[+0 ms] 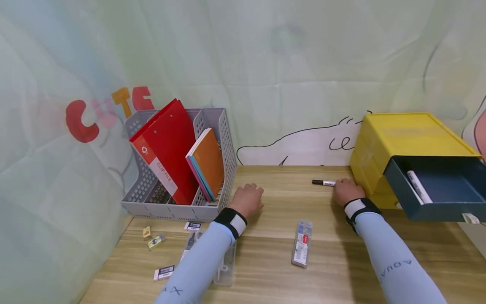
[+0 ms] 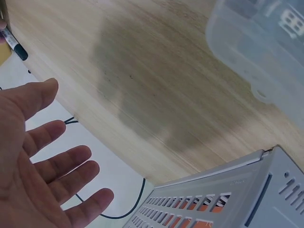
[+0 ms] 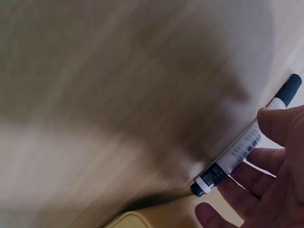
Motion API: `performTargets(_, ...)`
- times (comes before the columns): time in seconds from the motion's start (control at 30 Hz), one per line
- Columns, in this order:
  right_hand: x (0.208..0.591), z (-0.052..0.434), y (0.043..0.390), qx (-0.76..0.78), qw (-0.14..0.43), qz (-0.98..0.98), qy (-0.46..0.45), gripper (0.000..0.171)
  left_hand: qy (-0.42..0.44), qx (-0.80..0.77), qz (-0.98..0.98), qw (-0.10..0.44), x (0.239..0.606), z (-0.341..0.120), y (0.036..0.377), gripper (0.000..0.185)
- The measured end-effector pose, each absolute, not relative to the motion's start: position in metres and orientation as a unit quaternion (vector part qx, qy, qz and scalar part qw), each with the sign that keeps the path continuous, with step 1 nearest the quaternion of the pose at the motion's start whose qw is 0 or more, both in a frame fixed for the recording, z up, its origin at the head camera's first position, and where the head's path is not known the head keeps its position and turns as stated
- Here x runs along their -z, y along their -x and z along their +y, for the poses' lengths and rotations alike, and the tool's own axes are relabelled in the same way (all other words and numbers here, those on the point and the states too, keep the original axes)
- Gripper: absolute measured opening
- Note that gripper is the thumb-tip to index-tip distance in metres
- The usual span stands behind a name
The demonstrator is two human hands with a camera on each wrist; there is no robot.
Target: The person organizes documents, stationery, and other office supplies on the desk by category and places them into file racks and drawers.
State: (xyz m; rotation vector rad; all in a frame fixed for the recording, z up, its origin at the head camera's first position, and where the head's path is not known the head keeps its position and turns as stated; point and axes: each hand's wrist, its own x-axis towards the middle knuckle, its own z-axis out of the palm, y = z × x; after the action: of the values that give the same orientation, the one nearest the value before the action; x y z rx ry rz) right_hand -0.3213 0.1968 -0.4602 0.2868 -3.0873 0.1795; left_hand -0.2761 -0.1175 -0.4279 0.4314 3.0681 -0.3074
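Two hands are over the worktop [image 1: 288, 211]: the right hand [image 1: 347, 191] reaches the black-and-white marker [image 1: 323, 183], which lies just beside the yellow drawer box [image 1: 402, 139]; its fingers [image 3: 266, 156] are spread around it, not closed yet, so a firm pinch at the middle seems best. The left hand [image 1: 247, 199] rests, fingers relaxed, beside the grey file rack [image 1: 212, 169]; the open drawer [image 1: 436, 198] already contains another marker

Marker [image 1: 323, 183] white, black caps; cabinet [image 1: 402, 139] yellow, drawer [image 1: 436, 190] dark blue; folder [image 1: 167, 147] red.
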Motion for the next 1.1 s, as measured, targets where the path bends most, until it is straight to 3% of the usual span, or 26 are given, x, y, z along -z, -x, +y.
performTargets(0.43, 0.46, 0.188, 0.299, -0.037, 0.03, -0.997, -0.064, 0.013, -0.138, 0.08, 0.987, 0.012, 0.429, -0.118, 0.274, 0.04)
performTargets(0.7, 0.423, 0.173, 0.282, -0.04, 0.041, -0.997, -0.057, 0.01, -0.138, 0.075, 0.987, 0.018, 0.431, -0.117, 0.275, 0.041)
performTargets(0.87, 0.389, 0.162, 0.266, -0.049, 0.084, -0.993, -0.061, 0.017, -0.136, 0.072, 0.988, 0.022, 0.431, -0.116, 0.274, 0.04)
performTargets(1.1, 0.336, 0.165, 0.235, -0.072, 0.209, -0.974, -0.057, 0.011, -0.143, 0.067, 0.987, 0.011, 0.43, -0.115, 0.273, 0.037)
